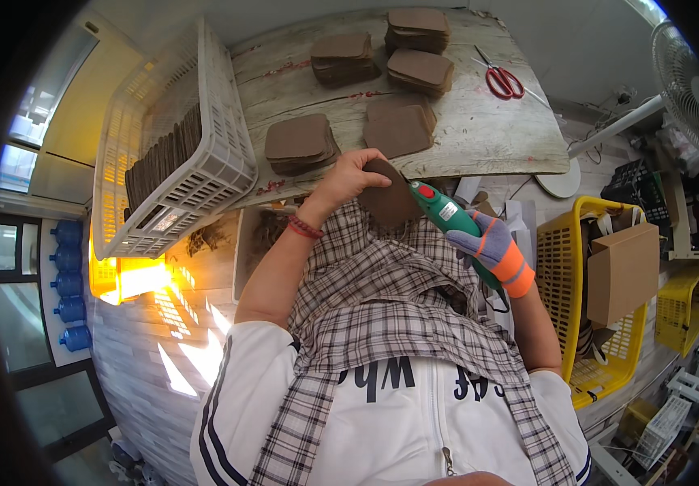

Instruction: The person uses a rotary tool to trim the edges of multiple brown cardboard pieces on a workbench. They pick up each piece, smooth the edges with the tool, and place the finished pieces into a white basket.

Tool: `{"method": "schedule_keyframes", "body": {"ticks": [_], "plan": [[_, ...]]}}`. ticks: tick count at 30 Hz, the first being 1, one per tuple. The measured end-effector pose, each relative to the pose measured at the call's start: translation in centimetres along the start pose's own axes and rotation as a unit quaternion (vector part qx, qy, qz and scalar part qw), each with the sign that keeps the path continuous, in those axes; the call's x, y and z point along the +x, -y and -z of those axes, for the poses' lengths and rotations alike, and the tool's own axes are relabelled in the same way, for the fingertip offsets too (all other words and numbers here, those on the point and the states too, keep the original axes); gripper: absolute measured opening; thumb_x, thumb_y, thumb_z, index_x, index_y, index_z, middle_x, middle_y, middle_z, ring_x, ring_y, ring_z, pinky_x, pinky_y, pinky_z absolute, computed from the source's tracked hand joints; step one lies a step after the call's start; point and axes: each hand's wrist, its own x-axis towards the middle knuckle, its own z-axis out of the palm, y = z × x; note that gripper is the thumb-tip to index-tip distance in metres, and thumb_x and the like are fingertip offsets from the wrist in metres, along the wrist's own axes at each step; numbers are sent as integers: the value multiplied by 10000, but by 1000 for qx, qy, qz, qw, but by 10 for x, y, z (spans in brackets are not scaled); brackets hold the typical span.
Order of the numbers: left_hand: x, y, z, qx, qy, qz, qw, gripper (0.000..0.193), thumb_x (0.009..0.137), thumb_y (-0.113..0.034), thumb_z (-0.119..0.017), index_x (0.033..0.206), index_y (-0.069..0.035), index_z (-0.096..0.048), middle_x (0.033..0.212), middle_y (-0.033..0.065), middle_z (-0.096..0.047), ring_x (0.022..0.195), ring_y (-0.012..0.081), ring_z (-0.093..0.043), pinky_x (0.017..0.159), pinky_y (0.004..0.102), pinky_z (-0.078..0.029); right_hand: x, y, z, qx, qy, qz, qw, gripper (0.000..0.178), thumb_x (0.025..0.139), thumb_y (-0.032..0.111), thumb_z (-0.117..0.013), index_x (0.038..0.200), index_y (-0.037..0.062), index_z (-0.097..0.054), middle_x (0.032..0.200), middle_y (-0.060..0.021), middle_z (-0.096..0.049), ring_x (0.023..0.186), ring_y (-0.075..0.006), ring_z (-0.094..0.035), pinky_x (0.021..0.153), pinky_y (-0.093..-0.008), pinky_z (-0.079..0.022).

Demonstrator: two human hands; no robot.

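Note:
My bare left hand [341, 180] pinches a flat brown piece [395, 202] with a rounded edge between thumb and fingers, above my lap near the table's front edge. In a grey and orange glove, my right hand [491, 249] is wrapped round a green electric hand tool [440, 207] with a red switch. The tool's narrow dark tip is at the right edge of the brown piece; whether they touch, I cannot tell. Just beyond my left hand, a stack of brown rounded pieces [299, 139] and another stack [398, 130] lie on the worn table [479, 154].
Red-handled scissors [504, 82] and more brown stacks [418, 68] lie farther back. A white plastic crate [232, 154] on the left holds a row of brown pieces. At right stand a yellow basket [556, 275] with a cardboard box [623, 274] and a fan [694, 89].

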Motion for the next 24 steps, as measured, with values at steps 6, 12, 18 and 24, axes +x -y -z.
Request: {"method": "schedule_keyframes", "body": {"ticks": [6,12,18,24], "plan": [[-2,-11,-7,29,52,0,998,162,725,11,-674,875,-28,-627,806,-5,-642,746,71,-567,676,229,-459,7,0,-1,7,14,22,1000,373,793,302,-718,999,22,-583,644,10,-556,505,-52,-509,452,-194,-416],[-4,-10,-3,29,44,-3,999,334,739,36,-648,1057,-36,-577,866,2,-636,800,76,-577,761,220,-464,19,7,-13,12,5,51,999,364,798,284,-712,1002,12,-581,663,2,-569,519,-51,-516,454,-200,-429],[-25,-38,55,-59,-141,-65,986,359,756,56,-641,1095,-29,-561,946,42,-606,846,109,-572,770,238,-476,16,-11,-4,90,-31,31,995,359,798,224,-718,1018,-12,-559,668,-22,-570,520,-75,-534,439,-218,-440],[-10,-3,142,-56,-376,-61,923,386,788,45,-624,1157,-4,-521,1043,79,-588,912,154,-578,804,277,-481,11,-28,0,121,-54,21,991,362,811,218,-703,1013,-37,-546,672,-54,-583,518,-106,-559,423,-230,-444]]}}
